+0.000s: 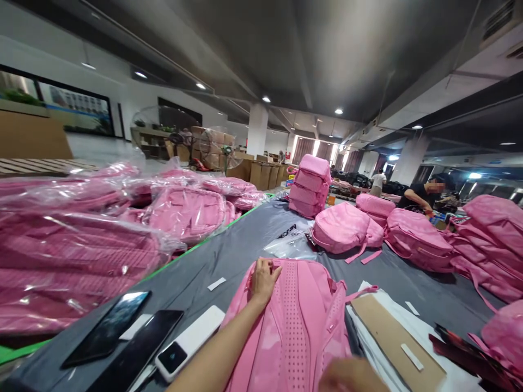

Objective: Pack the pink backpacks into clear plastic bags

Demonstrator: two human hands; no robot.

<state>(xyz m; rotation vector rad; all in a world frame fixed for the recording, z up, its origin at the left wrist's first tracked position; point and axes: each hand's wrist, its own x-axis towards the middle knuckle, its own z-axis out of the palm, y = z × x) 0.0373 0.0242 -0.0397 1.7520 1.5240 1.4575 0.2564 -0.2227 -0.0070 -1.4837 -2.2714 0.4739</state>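
Observation:
A pink backpack (296, 316) lies in front of me on the grey table cover, its perforated back panel and shoulder straps facing up. My left hand (265, 280) is at its upper left, fingers curled and closed on the fabric near the top edge. At the bottom edge of the view, my right hand (351, 375) is over the lower right of the same backpack. It is smeared by motion and partly cut off, so its fingers cannot be made out.
Plastic-wrapped pink backpacks (186, 212) are heaped at left. A phone (108, 326) and a white device (190, 340) lie nearby. Cardboard (398, 340) rests on white sheets at right. More pink backpacks (341, 226) stand beyond, with a person (420, 196) behind them.

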